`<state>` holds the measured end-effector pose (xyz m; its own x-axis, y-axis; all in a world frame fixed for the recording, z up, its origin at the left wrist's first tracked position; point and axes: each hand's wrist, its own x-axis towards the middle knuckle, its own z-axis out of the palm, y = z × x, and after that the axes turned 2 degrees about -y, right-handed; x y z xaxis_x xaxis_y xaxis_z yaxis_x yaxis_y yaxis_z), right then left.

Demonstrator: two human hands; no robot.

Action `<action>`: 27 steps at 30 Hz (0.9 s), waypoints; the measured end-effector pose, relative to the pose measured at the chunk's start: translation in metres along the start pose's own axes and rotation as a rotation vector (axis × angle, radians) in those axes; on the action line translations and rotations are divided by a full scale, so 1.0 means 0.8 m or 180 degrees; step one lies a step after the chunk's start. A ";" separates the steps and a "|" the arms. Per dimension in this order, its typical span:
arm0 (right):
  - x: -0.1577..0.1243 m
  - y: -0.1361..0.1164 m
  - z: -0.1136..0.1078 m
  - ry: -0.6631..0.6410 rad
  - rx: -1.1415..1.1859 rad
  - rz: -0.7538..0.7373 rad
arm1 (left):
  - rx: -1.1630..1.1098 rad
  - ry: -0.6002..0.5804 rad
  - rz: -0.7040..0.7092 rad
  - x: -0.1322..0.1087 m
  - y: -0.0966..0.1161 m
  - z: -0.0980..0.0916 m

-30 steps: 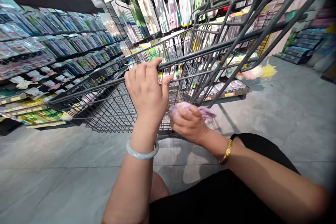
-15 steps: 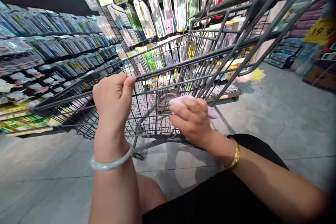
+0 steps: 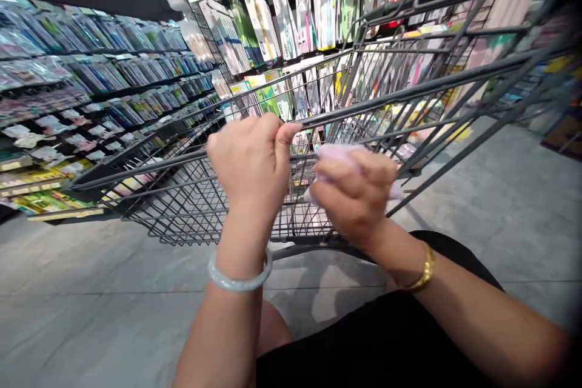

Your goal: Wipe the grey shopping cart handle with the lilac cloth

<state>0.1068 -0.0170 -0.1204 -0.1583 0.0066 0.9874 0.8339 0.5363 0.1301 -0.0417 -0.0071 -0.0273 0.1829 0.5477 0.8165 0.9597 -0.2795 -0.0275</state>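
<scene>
My left hand (image 3: 250,160) is wrapped round the top side rail of a grey wire shopping cart (image 3: 373,108), its thumb lying along the bar. A pale bracelet circles that wrist. Bunched in my closed right hand (image 3: 359,197) is a lilac cloth (image 3: 339,153), whose ends stick out above and beside the fingers. The right hand is close to the cart's wire side, a little right of the left hand; I cannot tell whether cloth and wire touch. Motion blurs the right fingers somewhat.
Behind the cart, a rack of packaged toothbrushes (image 3: 325,9) rises with price labels along its shelf edges. Shelves of hanging packs (image 3: 127,79) line the left side. Grey floor (image 3: 113,315) spreads below, and boxed goods (image 3: 564,133) stand at the right.
My left hand has slid right along the cart rail, closer to the right hand. The right hand with the cloth has shifted slightly right, and the view has moved a little.
</scene>
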 end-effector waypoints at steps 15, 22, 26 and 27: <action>-0.021 -0.002 0.008 -0.0166 0.0077 -0.0429 | 0.0142 -0.0377 -0.0062 0.000 -0.047 -0.022; 0.013 0.024 -0.013 0.0017 0.0303 -0.0061 | 0.0222 -0.0184 0.0140 -0.001 -0.025 -0.014; 0.034 0.029 -0.015 0.0393 0.0025 0.0257 | 0.0203 -0.0097 0.0375 -0.006 -0.004 -0.004; 0.028 0.020 -0.009 0.0284 0.0018 0.0164 | 0.0183 -0.0081 0.0431 -0.007 0.003 -0.002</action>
<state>0.1207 -0.0146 -0.0954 -0.0674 -0.0407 0.9969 0.8367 0.5419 0.0787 -0.0410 -0.0119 -0.0312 0.3161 0.5281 0.7881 0.9364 -0.3069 -0.1700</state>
